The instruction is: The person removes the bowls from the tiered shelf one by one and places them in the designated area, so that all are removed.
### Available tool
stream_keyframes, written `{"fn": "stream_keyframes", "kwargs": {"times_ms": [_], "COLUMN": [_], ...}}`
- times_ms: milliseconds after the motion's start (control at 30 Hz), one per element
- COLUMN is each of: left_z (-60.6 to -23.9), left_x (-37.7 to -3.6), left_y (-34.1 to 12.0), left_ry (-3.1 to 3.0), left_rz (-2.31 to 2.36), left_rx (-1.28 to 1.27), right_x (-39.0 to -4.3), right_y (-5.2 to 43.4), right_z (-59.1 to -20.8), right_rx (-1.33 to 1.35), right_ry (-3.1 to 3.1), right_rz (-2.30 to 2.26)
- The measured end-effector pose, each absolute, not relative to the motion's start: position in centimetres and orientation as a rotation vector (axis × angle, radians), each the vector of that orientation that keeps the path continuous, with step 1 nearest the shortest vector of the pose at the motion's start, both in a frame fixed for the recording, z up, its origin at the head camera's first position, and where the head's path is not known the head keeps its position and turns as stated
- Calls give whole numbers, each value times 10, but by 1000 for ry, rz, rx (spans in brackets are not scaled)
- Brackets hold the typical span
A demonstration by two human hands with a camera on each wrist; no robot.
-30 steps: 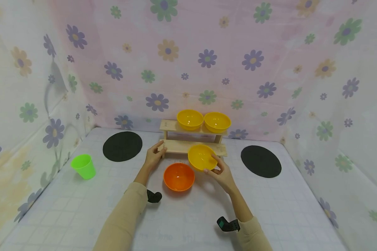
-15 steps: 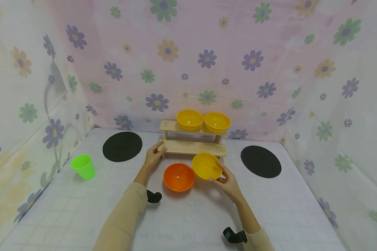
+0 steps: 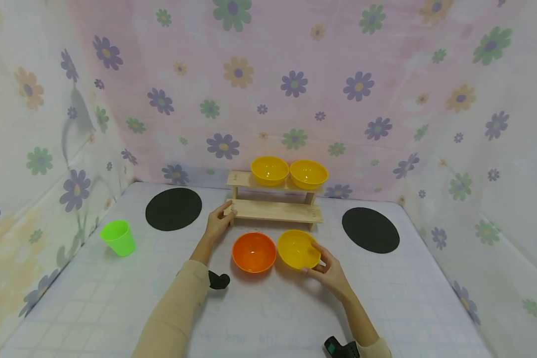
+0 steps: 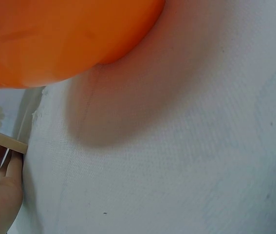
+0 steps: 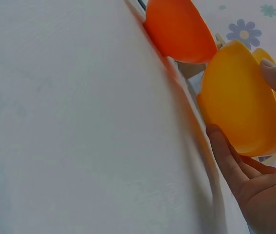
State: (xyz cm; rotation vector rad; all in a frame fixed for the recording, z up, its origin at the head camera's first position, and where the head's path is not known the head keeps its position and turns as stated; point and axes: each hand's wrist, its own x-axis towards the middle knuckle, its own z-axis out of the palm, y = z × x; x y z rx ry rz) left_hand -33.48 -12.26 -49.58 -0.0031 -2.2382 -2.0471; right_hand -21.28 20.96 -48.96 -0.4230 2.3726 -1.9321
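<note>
My right hand (image 3: 332, 276) holds a yellow bowl (image 3: 297, 249) by its right side, beside an orange bowl (image 3: 254, 252) on the table. In the right wrist view, the thumb lies near the rim of the yellow bowl (image 5: 242, 102) and the other fingers reach under its side. My left hand (image 3: 217, 223) grips the left end of the lower board of a two-tier wooden stand (image 3: 273, 211). Its fingers meet the wood at the edge of the left wrist view, where the orange bowl (image 4: 69, 39) fills the upper left.
Two yellow bowls (image 3: 270, 171) stand side by side on the stand's upper tier. Black round mats (image 3: 173, 209) lie to the left and right of it. A green cup (image 3: 119, 238) is at the far left. Flowered cloth walls (image 3: 268, 89) enclose the table.
My right hand has brought the yellow bowl down from in front of the stand's lower board, toward me and slightly right, to beside the orange bowl. The left hand stays on the stand.
</note>
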Motion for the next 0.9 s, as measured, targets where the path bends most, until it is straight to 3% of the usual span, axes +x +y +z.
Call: {"fn": "stream_keyframes", "kwargs": {"times_ms": [600, 900], "left_z": [-493, -475], "left_x": [-332, -321], "left_y": [-123, -123], "left_ry": [-2256, -2244], "left_rz": [-2036, -2088], "left_rx": [0, -34], "right_x": [-207, -208], "right_y": [210, 214], "right_z": [-491, -489], "right_rx": [-430, -436], "right_ry": [2329, 2367], "right_rz": [-1881, -1779]}}
